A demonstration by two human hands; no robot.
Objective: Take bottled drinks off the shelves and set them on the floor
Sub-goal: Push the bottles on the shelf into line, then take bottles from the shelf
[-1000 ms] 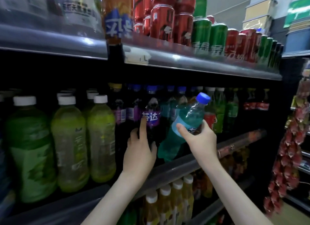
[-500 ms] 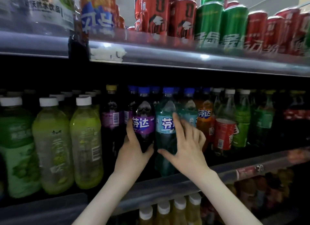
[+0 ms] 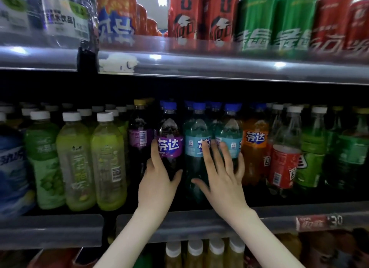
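**Head view: two grips meet soda bottles on a shop's middle shelf**

Head camera, facing a stocked drinks shelf (image 3: 199, 223). The left grip (image 3: 159, 180) is clasped round the lower body of a purple-label bottle (image 3: 169, 136). Its fingers reach up the bottle's left side and its thumb lies across the front right, below the label. The bottle stands upright in the shelf's front row.

The right grip (image 3: 221, 178) lies released and flat, with fingers straight and spread. Its index finger rests on the label of a teal bottle (image 3: 194, 132), which stands just right of the purple one. The other fingers lie across a second teal bottle (image 3: 229, 132) beside it, and the thumb sits low on the first teal bottle's front. Both teal bottles stand upright with blue caps on.

An orange bottle (image 3: 254, 148) stands just right of them. Green tea bottles (image 3: 107, 164) with white caps fill the left of the row. Cans (image 3: 255, 18) line the upper shelf (image 3: 219, 68).
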